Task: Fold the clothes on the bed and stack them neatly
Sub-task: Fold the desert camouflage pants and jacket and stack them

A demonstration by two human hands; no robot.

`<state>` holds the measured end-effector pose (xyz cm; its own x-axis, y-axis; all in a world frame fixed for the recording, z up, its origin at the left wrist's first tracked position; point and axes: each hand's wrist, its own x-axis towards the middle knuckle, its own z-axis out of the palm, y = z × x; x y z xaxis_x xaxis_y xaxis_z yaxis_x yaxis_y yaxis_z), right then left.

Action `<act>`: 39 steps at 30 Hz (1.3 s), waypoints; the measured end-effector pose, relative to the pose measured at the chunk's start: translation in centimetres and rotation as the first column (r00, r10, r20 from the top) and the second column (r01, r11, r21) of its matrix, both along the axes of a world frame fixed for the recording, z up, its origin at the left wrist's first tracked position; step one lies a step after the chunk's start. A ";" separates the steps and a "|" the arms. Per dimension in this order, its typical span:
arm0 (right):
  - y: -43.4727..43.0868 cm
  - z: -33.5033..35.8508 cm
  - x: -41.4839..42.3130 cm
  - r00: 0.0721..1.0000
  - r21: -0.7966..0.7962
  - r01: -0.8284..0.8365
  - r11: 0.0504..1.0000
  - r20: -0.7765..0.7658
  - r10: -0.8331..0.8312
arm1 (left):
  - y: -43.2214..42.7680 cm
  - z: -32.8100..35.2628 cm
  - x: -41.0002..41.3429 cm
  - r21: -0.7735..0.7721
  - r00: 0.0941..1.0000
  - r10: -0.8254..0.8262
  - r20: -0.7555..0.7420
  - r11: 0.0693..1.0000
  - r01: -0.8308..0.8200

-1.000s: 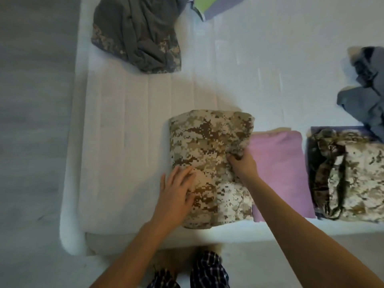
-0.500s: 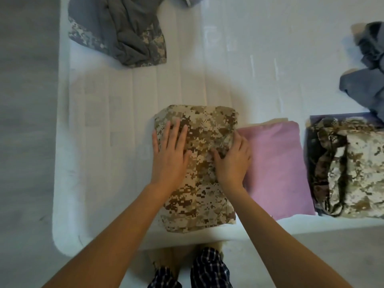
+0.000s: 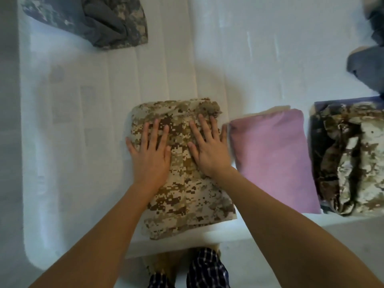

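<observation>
A folded tan camouflage garment (image 3: 187, 200) lies near the front edge of the white bed (image 3: 83, 121). My left hand (image 3: 150, 154) presses flat on its left half, fingers straight and spread. My right hand (image 3: 208, 150) presses flat on its right half, fingers straight too. To the right lies a folded pink garment (image 3: 274, 161), apart from the camouflage one. Further right sits a folded camouflage garment (image 3: 353, 163) on top of a purple piece.
An unfolded grey and camouflage garment (image 3: 99, 19) lies crumpled at the back left of the bed. Blue-grey clothes (image 3: 367, 63) lie bunched at the right edge. The bed's front edge runs just below the folded pile; my checked trousers (image 3: 205, 271) show beneath it.
My right hand let go of the garment's right edge and flattened on top. My left hand slid up the fabric. Both palms now lie spread side by side.
</observation>
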<state>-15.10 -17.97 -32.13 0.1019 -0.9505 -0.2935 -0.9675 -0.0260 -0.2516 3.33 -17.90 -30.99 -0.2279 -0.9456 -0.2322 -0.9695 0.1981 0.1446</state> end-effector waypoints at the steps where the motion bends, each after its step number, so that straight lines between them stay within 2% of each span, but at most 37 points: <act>1: -0.1 0.5 0.0 1.000 0.033 0.004 0.999 -0.015 -0.003 | 1.1 0.4 0.1 -0.001 1.000 -0.024 -0.009 1.000 0.024; 6: 0.2 3.5 0.6 0.997 0.134 0.003 0.991 -0.074 0.007 | 11.1 2.5 2.4 0.209 0.976 -0.212 -0.052 0.953 0.219; 9: 3.8 4.9 0.5 0.996 0.188 0.006 0.982 -0.083 0.010 | 11.4 3.9 2.6 0.306 0.973 -0.225 -0.056 0.924 0.231; 11: 7.5 6.3 0.5 0.996 0.284 0.015 0.959 -0.085 0.010 | 10.6 5.3 2.2 0.337 0.965 -0.257 -0.041 0.906 0.256; 14: 12.4 9.6 0.3 0.994 0.441 0.071 0.895 0.039 -0.098 | 10.3 6.6 2.4 0.432 0.965 -0.262 -0.011 0.869 0.241; 15: 13.9 11.1 -0.1 0.978 0.444 0.114 0.889 0.106 -0.179 | 10.4 7.1 2.1 0.467 0.972 -0.233 0.009 0.861 0.202; 16: 15.3 12.7 -0.9 0.939 0.411 0.197 0.890 0.181 -0.292 | 10.7 7.7 1.8 0.472 0.981 -0.194 0.021 0.867 0.161; 18: 17.6 16.1 -3.9 0.795 0.278 0.451 0.848 0.308 -0.523 | 11.5 9.3 0.1 0.415 0.994 -0.107 -0.009 0.904 0.101; 21: 19.6 20.2 -12.3 0.560 0.135 0.767 0.628 0.337 -0.757 | 12.7 12.2 -5.1 0.402 0.982 -0.015 -0.186 0.911 0.090; 23: 20.1 21.7 -19.7 0.435 0.093 0.879 0.468 0.249 -0.865 | 13.2 14.1 -10.1 0.457 0.914 0.110 -0.390 0.885 0.088; 24: 20.1 22.1 -23.4 0.397 0.078 0.905 0.417 0.189 -0.898 | 13.3 15.0 -13.1 0.485 0.857 0.180 -0.482 0.870 0.090; 26: 19.5 22.0 -30.3 0.378 0.086 0.920 0.383 0.070 -0.923 | 12.9 16.1 -19.6 0.585 0.747 0.328 -0.578 0.805 0.100; 28: 18.5 20.6 -36.1 0.420 0.165 0.895 0.415 0.004 -0.907 | 11.9 16.4 -26.2 0.752 0.627 0.546 -0.556 0.652 0.099; 29: 17.7 19.4 -38.5 0.448 0.225 0.870 0.439 0.009 -0.894 | 11.3 16.0 -29.2 0.799 0.538 0.636 -0.553 0.588 0.126; 30: 16.8 18.3 -40.7 0.456 0.304 0.841 0.447 0.044 -0.889 | 10.7 15.5 -31.8 0.815 0.454 0.693 -0.559 0.559 0.150; 31: 16.1 17.2 -42.4 0.423 0.394 0.813 0.429 0.108 -0.900 | 10.1 14.7 -34.1 0.815 0.407 0.718 -0.565 0.563 0.137; 33: 15.1 14.9 -45.1 0.325 0.546 0.730 0.412 0.253 -0.911 | 8.7 12.9 -37.2 0.817 0.377 0.749 -0.545 0.576 0.036; 35: 14.4 12.9 -47.0 0.244 0.677 0.605 0.420 0.344 -0.907 | 7.5 11.0 -38.7 0.863 0.344 0.828 -0.444 0.498 -0.086; 37: 14.2 11.0 -47.9 0.196 0.763 0.513 0.394 0.343 -0.919 | 6.6 9.3 -39.3 0.892 0.310 0.880 -0.360 0.422 -0.162; 39: 14.3 9.5 -48.3 0.148 0.770 0.514 0.377 0.353 -0.924 | 6.4 8.1 -39.6 0.891 0.303 0.894 -0.329 0.401 -0.214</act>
<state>-63.44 -3.63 -22.66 -0.2260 -0.4720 -0.8521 0.0556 0.8671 -0.4950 -36.29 -11.46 -22.85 -0.0826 -0.5361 -0.8401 -0.2022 -0.8164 0.5409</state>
